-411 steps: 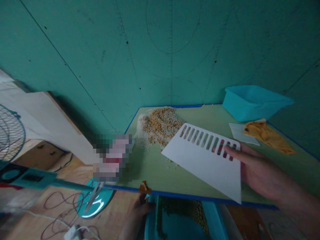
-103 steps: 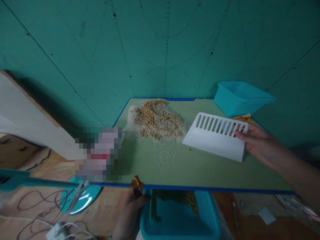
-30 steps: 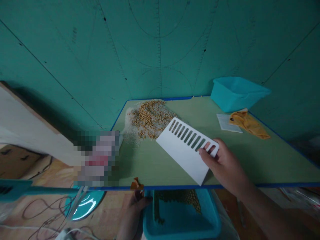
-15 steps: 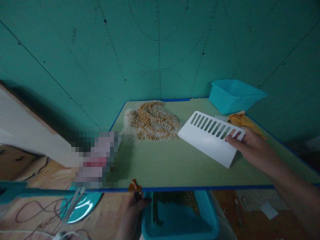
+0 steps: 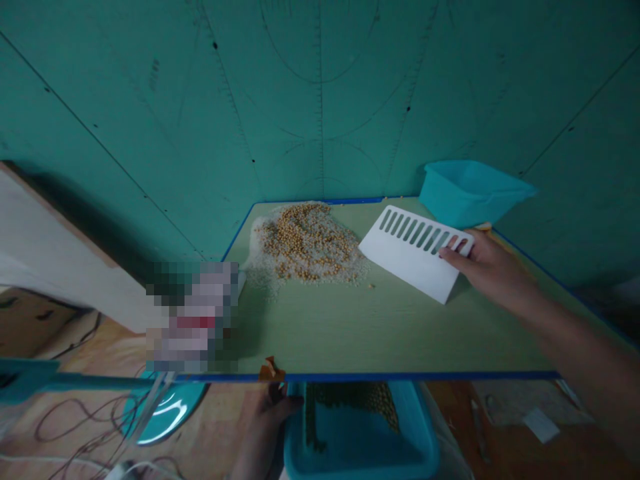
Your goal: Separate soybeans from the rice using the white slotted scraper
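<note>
My right hand (image 5: 493, 267) is closed around the slotted end of a white plastic scraper (image 5: 407, 267), its thumb on the near face. The scraper is tilted above the table, with its left corner beside a spread heap of tan beans mixed with small clear grains (image 5: 310, 243). Below the table's front edge, my left hand (image 5: 267, 417) grips the left rim of a blue basin (image 5: 360, 467), with its thumb over the rim; the other fingers are partly hidden. Inside the basin lie darker-looking beans, towards its far side.
A second blue basin (image 5: 465, 200) stands at the table's back right, by the green wall. An orange cloth (image 5: 484, 227) shows behind my right hand. At left are a pixelated object (image 5: 200, 320) and a white board (image 5: 70, 253). Cables (image 5: 75, 413) lie on the floor.
My right hand and the scraper have moved back towards the wall and slightly left. More of the orange cloth is covered. A stray bean now shows near the heap. My left hand stays put.
</note>
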### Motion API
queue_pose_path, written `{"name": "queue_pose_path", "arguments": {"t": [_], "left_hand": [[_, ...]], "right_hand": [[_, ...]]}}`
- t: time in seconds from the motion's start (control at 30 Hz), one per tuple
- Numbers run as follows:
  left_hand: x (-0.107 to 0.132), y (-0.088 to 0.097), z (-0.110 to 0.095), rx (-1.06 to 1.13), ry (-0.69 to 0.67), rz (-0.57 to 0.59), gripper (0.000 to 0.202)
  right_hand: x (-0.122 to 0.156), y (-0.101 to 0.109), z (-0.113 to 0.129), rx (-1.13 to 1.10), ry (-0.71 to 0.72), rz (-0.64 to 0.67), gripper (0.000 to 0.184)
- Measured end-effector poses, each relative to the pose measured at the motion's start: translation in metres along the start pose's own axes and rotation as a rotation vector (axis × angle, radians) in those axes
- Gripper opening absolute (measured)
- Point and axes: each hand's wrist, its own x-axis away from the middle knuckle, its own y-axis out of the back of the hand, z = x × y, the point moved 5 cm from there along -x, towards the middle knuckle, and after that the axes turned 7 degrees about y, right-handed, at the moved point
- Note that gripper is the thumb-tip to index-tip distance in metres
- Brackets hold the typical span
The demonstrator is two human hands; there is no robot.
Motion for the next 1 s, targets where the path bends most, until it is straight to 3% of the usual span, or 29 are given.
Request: {"name": "queue_pose_path", "arguments": {"t": [0.1,0.4,0.57,0.8,1.0], "left_hand": [[0.0,-0.002,0.0,-0.002,-0.004,0.021,0.044],[0.0,-0.003,0.0,0.014,-0.018,0.029,0.046],[0.001,-0.003,0.002,0.029,0.017,0.05,0.045],[-0.004,0.001,0.003,0.04,0.013,0.05,0.037],[-0.001,0.002,0.003,0.039,0.015,0.06,0.044]], "right_hand": [[0.007,-0.005,0.016,0.143,0.056,-0.019,0.016],[0.053,-0.033,0.065,0.396,0.222,0.107,0.018],[0.067,-0.041,0.075,0.42,0.289,0.157,0.02],[0.071,-0.034,0.077,0.362,0.259,0.143,0.024],[0.079,-0.037,0.079,0.343,0.282,0.199,0.024]]}}
